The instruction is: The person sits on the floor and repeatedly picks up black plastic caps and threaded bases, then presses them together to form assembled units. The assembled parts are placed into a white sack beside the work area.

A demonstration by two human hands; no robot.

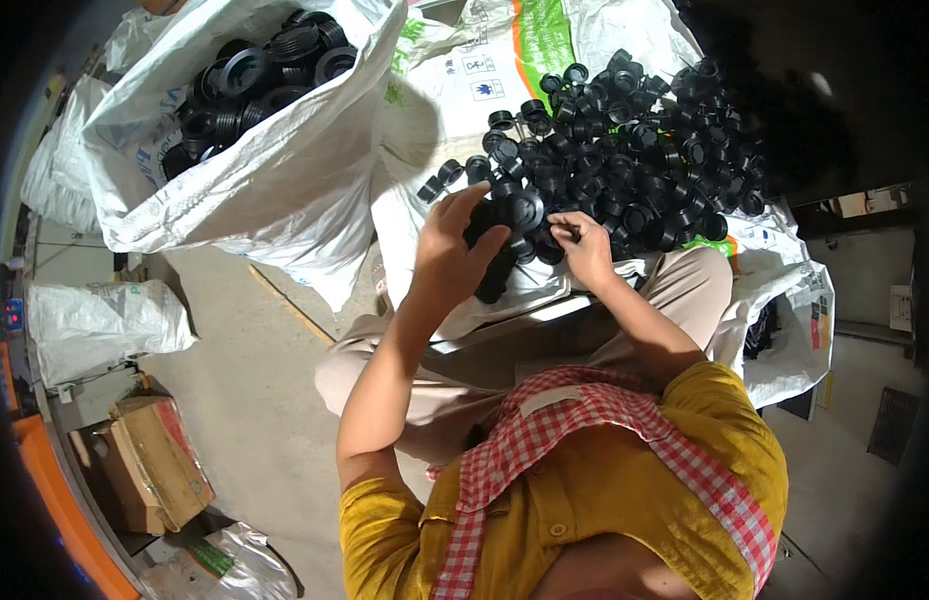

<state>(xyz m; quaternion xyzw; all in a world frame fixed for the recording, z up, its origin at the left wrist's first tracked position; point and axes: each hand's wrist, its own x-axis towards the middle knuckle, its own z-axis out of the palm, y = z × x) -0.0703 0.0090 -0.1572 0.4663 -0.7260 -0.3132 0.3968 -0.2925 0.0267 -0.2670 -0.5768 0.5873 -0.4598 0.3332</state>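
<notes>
The white woven sheet with green and orange stripes [440, 135] spreads before me; if my knee tugged its creased edge, the things on it could slide toward my lap. To its left, the tall white woven-plastic sack [285, 195] gapes, well stocked with large black ribbed rings [247, 72]; an elbow knocking its soft wall could tip some out. The broad heap of small black round plastic caps [635, 150] lies loose just beyond my hands, so a careless wrist could set its near edge rolling.

My left hand [450, 245] is curved wide, thumb apart from the fingers, around black plastic; I cannot tell whether it is clamped or merely steadying. Against it, at the heap's near edge, sits a black round part with a greyish face [525, 208]; its smooth curve could slip if the thumb bears unevenly. My right hand [585, 250] is narrowed to a pinch on a small dark piece [571, 232], mostly hidden by my fingers. Pressed off-centre, that piece could spring away and be lost among look-alike caps.
</notes>
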